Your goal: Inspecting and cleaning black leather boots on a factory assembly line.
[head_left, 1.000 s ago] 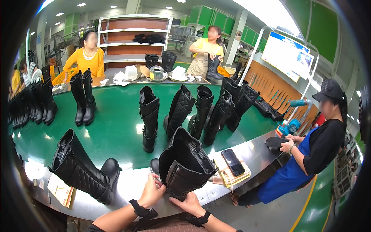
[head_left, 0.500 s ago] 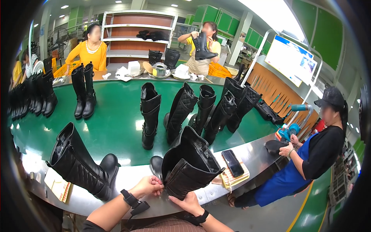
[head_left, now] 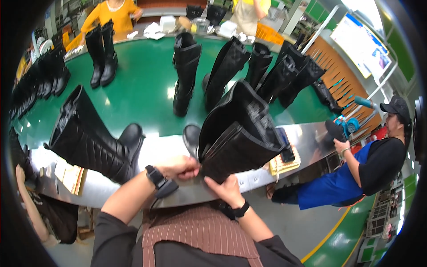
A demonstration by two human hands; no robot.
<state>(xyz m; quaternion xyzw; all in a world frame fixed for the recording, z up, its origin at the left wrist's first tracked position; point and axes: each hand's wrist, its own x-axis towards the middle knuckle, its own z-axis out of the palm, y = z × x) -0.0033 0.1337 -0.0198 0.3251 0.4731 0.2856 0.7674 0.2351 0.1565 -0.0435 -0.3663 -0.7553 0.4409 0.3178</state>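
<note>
A tall black boot (head_left: 240, 153) stands at the near edge of the metal counter in front of me, its wide shaft open at the top and tilted to the right. My left hand (head_left: 183, 167) is closed in a pinch against the boot's left side, low on the shaft's opening; what lies between the fingertips is too small to make out. Lower on the right, my right hand (head_left: 226, 189) grips the shaft, thumb on the near face. Left of my arms, another black boot (head_left: 95, 142) with a quilted shaft leans on the counter.
Several black boots (head_left: 184, 73) stand on the green table (head_left: 144, 84). A phone (head_left: 287, 151) rests on a yellow pad (head_left: 282, 165). Another pad (head_left: 69, 178) lies at the left. One co-worker in a blue apron (head_left: 331, 178) stands at the right; others are across the table.
The view has tipped downward, so the table and boots sit higher and my apron shows. Both hands remain at the same boot. The co-worker across the table no longer shows the raised boot in view.
</note>
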